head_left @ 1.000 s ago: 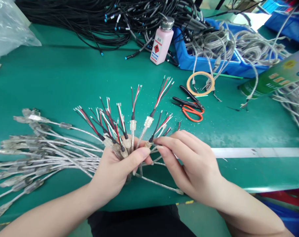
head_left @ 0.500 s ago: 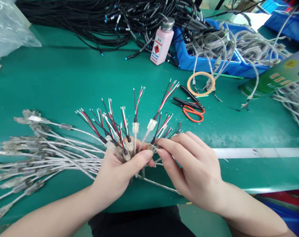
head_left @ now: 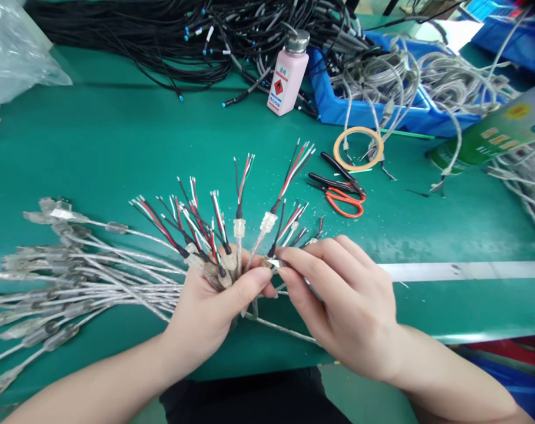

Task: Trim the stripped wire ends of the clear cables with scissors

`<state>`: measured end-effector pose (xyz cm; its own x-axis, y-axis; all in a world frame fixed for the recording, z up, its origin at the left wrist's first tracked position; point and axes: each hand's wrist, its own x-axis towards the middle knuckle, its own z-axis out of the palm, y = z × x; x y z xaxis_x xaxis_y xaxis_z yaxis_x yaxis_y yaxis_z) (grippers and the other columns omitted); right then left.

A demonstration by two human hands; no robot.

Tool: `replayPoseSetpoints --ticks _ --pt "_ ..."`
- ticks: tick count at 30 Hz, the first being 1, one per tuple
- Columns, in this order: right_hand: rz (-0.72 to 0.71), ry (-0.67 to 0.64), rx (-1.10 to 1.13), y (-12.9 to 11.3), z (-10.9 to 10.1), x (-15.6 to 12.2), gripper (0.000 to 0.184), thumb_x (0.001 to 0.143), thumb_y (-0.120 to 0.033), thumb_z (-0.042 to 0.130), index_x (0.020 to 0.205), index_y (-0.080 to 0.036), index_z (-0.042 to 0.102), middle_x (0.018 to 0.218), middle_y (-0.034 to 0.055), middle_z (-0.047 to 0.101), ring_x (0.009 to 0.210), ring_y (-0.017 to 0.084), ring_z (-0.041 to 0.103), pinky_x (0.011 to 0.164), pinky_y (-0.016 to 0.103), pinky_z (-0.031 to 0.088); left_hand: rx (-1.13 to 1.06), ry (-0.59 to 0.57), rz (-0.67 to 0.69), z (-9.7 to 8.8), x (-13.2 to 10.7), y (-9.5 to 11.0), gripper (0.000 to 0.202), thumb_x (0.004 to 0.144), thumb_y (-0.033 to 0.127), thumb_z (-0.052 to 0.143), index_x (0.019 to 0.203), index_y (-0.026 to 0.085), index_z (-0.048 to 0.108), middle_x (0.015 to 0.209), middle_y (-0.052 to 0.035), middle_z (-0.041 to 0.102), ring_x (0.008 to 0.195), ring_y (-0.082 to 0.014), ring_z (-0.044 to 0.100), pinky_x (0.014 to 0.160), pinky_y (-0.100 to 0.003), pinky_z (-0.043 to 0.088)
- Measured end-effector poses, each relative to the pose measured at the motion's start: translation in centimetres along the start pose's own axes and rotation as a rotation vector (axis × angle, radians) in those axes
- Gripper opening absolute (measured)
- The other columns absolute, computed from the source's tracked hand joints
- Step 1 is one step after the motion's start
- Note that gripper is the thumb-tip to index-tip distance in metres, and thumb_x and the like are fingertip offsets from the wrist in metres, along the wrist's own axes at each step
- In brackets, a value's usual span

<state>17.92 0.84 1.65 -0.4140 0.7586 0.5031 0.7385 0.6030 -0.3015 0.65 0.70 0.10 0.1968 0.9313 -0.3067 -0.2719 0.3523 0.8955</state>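
My left hand [head_left: 208, 309] is closed round a bundle of clear-sheathed cables [head_left: 117, 277]. Their stripped ends with red, black, white and green wires [head_left: 214, 212] fan upward above my fingers. The cables' other ends with clear plugs [head_left: 37, 294] trail off to the left over the green table [head_left: 117, 147]. My right hand [head_left: 342, 297] pinches one cable end [head_left: 273, 259] at the right side of the fan, thumb and forefinger pressed together close to my left thumb.
Orange-handled scissors [head_left: 344, 200] and black cutters [head_left: 340, 171] lie just beyond my right hand. Behind them are a tape ring [head_left: 359, 149], a pink bottle [head_left: 287, 76], a blue bin of grey cables [head_left: 382, 88], black cables [head_left: 161, 41], a green can [head_left: 492, 135] and a plastic bag [head_left: 11, 53].
The fan of wire ends has shifted slightly in my left hand. My right fingers have worked a little at the same cable end; both hands stay in place.
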Motion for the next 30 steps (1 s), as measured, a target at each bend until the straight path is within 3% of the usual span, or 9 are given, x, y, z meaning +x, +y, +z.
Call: replayPoseSetpoints --ticks 13,21,30 --pt "-0.022 0.067 -0.103 -0.14 0.39 -0.16 0.014 0.094 -0.021 0.058 0.099 -0.012 0.069 0.072 0.0075 0.067 0.063 0.019 0.053 0.057 0.033 0.044 -0.036 0.006 -0.005 0.02 -0.13 0.04 0.01 0.083 0.018 0.07 0.073 0.02 0.069 0.062 0.0046 0.069 0.057 -0.0069 0.06 0.056 -0.016 0.046" --pt "0.0 0.009 0.099 0.2 -0.39 0.13 0.013 0.093 -0.014 0.058 0.101 -0.009 0.067 0.078 0.009 0.067 0.067 0.017 0.057 0.06 0.033 0.046 0.009 0.011 -0.002 -0.18 -0.11 0.01 0.008 0.086 0.022 0.069 0.078 0.021 0.071 0.063 0.006 0.07 0.052 -0.0049 0.052 0.055 -0.015 0.044" --pt "0.012 -0.023 0.118 0.2 -0.28 0.27 0.013 0.093 -0.015 0.058 0.092 -0.008 0.069 0.071 0.0071 0.064 0.061 0.017 0.054 0.055 0.032 0.043 0.015 0.002 -0.009 -0.31 -0.16 -0.14 0.01 0.086 0.022 0.068 0.077 0.021 0.072 0.063 0.0057 0.07 0.057 -0.0062 0.057 0.063 -0.017 0.048"
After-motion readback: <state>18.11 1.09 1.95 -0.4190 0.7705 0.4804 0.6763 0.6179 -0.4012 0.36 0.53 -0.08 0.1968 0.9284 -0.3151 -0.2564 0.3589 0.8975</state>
